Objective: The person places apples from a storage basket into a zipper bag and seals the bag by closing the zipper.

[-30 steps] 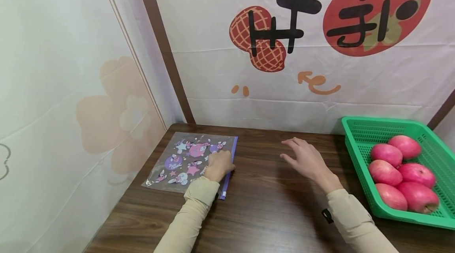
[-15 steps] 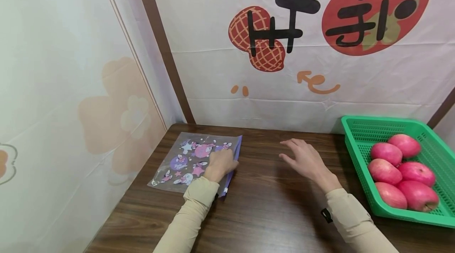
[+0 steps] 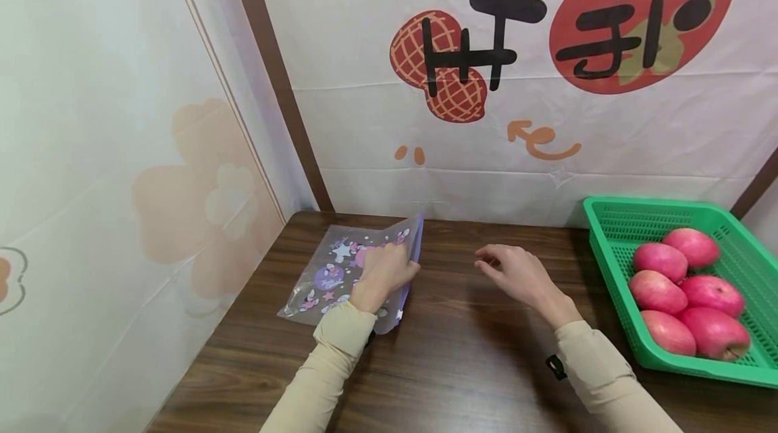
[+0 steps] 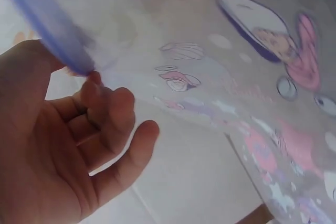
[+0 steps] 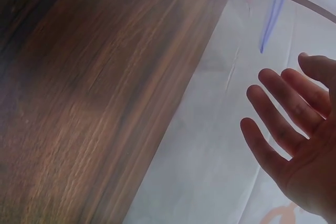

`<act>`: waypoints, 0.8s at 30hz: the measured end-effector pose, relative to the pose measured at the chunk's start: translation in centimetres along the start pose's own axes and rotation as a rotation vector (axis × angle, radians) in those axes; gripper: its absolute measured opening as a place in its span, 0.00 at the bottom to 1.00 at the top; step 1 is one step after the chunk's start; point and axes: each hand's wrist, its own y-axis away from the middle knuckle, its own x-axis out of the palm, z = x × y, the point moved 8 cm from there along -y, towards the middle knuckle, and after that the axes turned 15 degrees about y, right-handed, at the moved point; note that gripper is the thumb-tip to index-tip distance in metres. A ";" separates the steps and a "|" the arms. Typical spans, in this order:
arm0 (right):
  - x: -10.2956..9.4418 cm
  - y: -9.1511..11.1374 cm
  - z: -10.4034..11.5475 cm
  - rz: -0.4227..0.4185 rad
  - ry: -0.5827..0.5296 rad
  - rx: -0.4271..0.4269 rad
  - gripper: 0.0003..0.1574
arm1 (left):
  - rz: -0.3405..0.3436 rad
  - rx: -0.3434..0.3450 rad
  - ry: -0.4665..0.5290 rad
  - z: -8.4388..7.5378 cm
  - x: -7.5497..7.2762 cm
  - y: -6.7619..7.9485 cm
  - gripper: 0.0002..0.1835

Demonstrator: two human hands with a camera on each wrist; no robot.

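Note:
A clear zip bag printed with pink and purple cartoon figures lies at the left of the table, its purple zip edge raised. My left hand pinches that edge near its middle. In the left wrist view, the thumb and fingertips of the left hand meet on the purple strip. My right hand hovers over the table to the right of the bag, holding nothing. The right wrist view shows the fingers of the right hand spread and slightly bent, apart from the purple edge.
A green plastic basket with several pink apples stands at the right of the brown wooden table. A printed cloth wall rises behind the table, and another pale cloth closes off the left side.
The left hand has lifted the zip edge and drawn the bag to the right, so its sheet now tilts up from the table. The right hand's fingers have curled in a little.

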 end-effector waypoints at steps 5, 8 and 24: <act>-0.1 -0.2 0.5 -0.011 -0.027 -0.017 0.16 | -0.041 0.053 0.032 -1.4 -0.9 0.2 0.11; -0.1 -0.3 0.8 -0.022 -0.030 -0.026 0.16 | -0.064 0.078 0.032 -2.1 -1.3 0.4 0.10; -0.2 -1.7 3.1 -0.056 -0.101 -0.060 0.16 | -0.074 0.136 0.037 -4.3 -1.9 0.8 0.13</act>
